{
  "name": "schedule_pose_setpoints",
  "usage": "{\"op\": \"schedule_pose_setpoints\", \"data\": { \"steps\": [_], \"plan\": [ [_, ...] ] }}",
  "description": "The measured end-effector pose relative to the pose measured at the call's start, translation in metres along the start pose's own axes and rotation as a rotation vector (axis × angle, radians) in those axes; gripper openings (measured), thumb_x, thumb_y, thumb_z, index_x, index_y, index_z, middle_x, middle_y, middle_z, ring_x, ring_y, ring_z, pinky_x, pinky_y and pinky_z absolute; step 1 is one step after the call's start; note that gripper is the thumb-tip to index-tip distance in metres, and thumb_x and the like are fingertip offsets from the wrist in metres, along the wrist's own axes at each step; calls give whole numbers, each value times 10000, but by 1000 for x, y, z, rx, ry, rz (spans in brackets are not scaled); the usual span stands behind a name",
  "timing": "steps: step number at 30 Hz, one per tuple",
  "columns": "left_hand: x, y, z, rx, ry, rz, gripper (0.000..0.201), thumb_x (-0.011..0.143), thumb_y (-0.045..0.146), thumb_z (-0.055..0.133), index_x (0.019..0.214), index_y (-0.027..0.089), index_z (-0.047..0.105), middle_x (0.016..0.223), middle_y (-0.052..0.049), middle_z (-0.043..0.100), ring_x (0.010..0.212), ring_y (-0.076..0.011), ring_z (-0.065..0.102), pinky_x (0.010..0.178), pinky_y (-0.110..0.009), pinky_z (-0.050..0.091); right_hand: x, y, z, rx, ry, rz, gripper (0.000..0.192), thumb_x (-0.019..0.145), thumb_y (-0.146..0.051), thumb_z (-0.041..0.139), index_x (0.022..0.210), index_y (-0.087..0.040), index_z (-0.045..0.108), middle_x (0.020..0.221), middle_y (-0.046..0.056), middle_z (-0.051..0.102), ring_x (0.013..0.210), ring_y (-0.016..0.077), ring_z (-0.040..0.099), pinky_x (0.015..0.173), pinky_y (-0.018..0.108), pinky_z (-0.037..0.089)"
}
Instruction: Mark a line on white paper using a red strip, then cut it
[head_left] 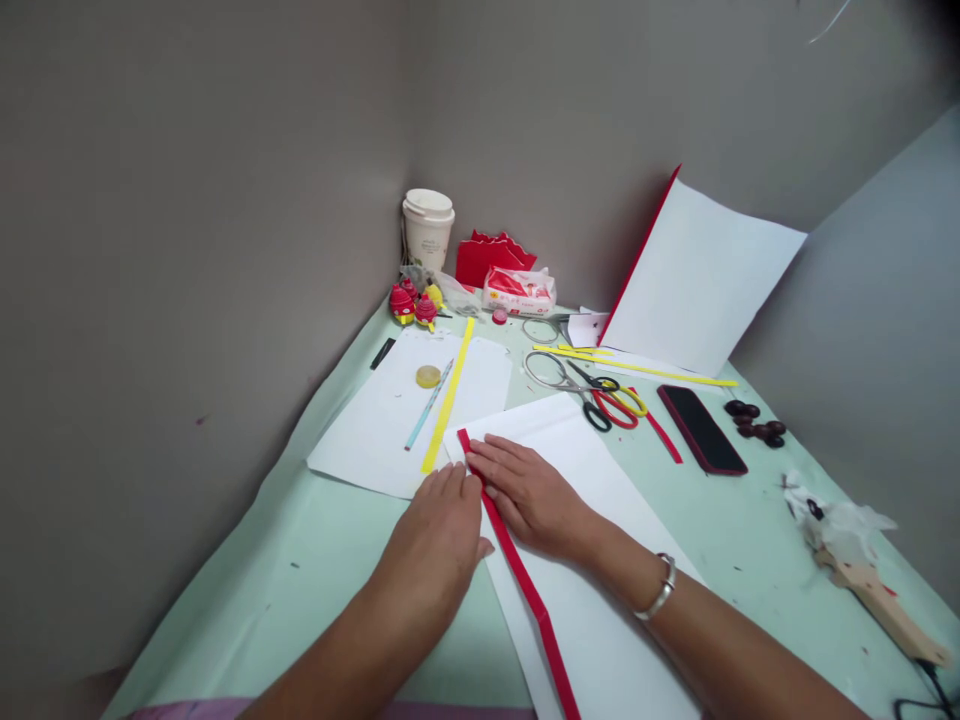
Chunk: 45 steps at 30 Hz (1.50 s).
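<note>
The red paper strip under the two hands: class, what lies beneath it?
The red strip lies along the edge of a white sheet on the green table cover. Both hands cover part of it.

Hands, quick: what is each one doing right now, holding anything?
Left hand: open, flat, pressing beside the red paper strip, gripping nothing.
Right hand: open, palm down on the white sheet, fingertips at the strip.
</note>
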<state>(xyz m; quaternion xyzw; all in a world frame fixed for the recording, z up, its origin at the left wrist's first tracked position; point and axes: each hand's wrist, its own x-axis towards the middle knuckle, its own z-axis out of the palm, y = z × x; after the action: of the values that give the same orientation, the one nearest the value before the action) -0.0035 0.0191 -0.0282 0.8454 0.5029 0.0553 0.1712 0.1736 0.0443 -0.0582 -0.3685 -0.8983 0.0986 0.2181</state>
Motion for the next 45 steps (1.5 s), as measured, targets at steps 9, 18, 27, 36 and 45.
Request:
{"op": "schedule_pose_setpoints", "data": {
  "steps": [9, 18, 27, 36, 45],
  "plan": [
    [9, -4, 26, -132, 68, 109, 659, 753, 172, 715, 1335, 75, 423, 1422, -201, 474, 1342, -273, 411, 1124, -436, 335, -19, 8, -2, -92, 15, 65, 473, 921, -151, 426, 1392, -135, 455, 1418, 139, 498, 1374, 272, 356, 1072, 521, 405],
    [12, -9, 29, -229, 176, 146, 592, 773, 150, 693, 1296, 139, 415, 1356, -167, 529, 1282, -268, 473, 1080, -458, 382, -6, 16, -7, -99, -11, 6, 456, 920, -151, 442, 1374, -119, 465, 1383, 144, 532, 1341, 266, 402, 1077, 498, 398],
    [8, -4, 14, -158, 220, 83, 458, 719, 185, 762, 1106, 163, 517, 1198, -141, 608, 1186, -308, 541, 1014, -501, 428, -6, 16, -1, -76, 25, -17, 468, 930, -154, 427, 1398, -180, 446, 1411, 100, 515, 1356, 271, 379, 1057, 502, 427],
    [10, -5, 9, 10, 85, 69, 539, 752, 300, 747, 1201, 79, 546, 1313, -210, 573, 1279, -315, 483, 1093, -495, 355, -2, 15, -4, -89, -34, -1, 456, 940, -165, 424, 1395, -168, 450, 1430, 86, 495, 1336, 268, 389, 1074, 478, 400],
    [11, -5, 8, 43, 41, 53, 496, 782, 306, 714, 1213, 113, 562, 1344, -180, 564, 1287, -308, 478, 1105, -519, 325, -2, 15, -5, -92, -87, 31, 469, 948, -178, 418, 1417, -192, 417, 1473, 50, 444, 1344, 288, 354, 1062, 483, 390]
  ]
}}
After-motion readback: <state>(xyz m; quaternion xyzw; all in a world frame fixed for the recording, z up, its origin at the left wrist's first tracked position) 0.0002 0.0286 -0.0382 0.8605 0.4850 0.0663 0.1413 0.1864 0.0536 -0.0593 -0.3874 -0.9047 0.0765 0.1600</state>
